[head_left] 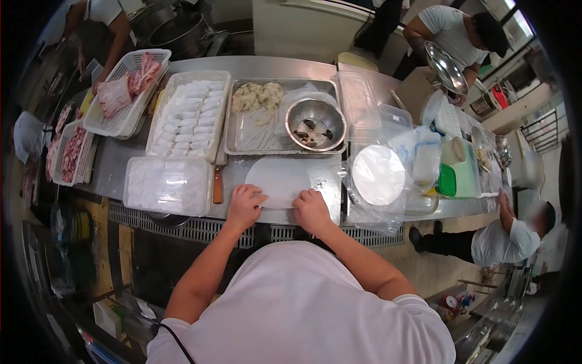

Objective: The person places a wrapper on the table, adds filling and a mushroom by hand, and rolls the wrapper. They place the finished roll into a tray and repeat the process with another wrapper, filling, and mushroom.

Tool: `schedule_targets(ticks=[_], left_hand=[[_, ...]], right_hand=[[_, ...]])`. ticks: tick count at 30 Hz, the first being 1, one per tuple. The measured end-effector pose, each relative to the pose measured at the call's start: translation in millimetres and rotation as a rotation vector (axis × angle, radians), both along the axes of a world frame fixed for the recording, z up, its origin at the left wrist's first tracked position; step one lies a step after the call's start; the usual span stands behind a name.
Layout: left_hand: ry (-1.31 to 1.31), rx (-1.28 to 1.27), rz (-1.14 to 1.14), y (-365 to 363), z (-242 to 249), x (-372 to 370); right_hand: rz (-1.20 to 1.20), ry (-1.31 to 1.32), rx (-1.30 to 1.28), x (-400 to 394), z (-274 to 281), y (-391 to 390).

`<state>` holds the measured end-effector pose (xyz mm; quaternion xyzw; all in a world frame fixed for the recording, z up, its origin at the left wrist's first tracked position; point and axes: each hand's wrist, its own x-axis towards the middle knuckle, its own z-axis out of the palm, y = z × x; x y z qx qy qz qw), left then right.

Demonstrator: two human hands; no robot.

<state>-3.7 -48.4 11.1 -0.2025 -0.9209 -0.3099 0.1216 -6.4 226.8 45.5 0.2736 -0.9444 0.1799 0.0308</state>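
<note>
A thin round white wrapper (277, 181) lies flat on the steel table in front of me. My left hand (245, 205) is at its lower left edge, and my right hand (311, 210) at its lower right edge, both with fingers curled onto it. Beyond the wrapper, a metal tray (248, 134) holds a pale mixture (257, 100) and a steel bowl (316, 124) with dark pieces inside. A knife with a wooden handle (217, 185) lies left of my left hand. To my right, a stack of round white wrappers (378, 175) rests on clear plastic.
At left are a container of white rolls (188, 115), a lidded clear box (168, 185) and baskets of raw meat (115, 97). Plastic containers and a green lid (447, 180) crowd the right. People stand at upper left, upper right (445, 36) and far right (506, 239).
</note>
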Motion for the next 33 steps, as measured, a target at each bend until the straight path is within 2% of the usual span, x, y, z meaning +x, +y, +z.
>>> schedule_targets(ticks=[4, 6, 9, 16, 19, 22, 23, 27, 33], left_hand=[[0.027, 0.08, -0.01, -9, -2, 17], [0.046, 0.101, 0.0, -8, -7, 17], [-0.078, 0.107, 0.144, -3, -10, 11], [-0.102, 0.132, 0.19, 2, -12, -4], [-0.112, 0.143, 0.214, 2, -13, -10], [-0.13, 0.15, 0.254, 5, -11, -12], [-0.122, 0.155, 0.263, 7, -12, -12], [-0.111, 0.143, 0.255, 9, -7, -12], [-0.103, 0.028, 0.189, 5, 0, -6]], right_hand=[[-0.064, -0.065, -0.145, 7, -7, -2], [-0.154, -0.127, -0.125, 3, -7, -3], [-0.288, -0.147, -0.067, -10, -9, -11], [-0.459, -0.157, -0.007, -17, -7, -26], [-0.421, 0.073, -0.101, -8, -5, -31], [-0.094, 0.204, 0.025, 14, 6, -38], [-0.081, 0.105, 0.11, 22, 10, -42], [-0.203, -0.08, 0.244, 26, -4, -30], [-0.288, -0.053, 0.203, 21, -5, -1]])
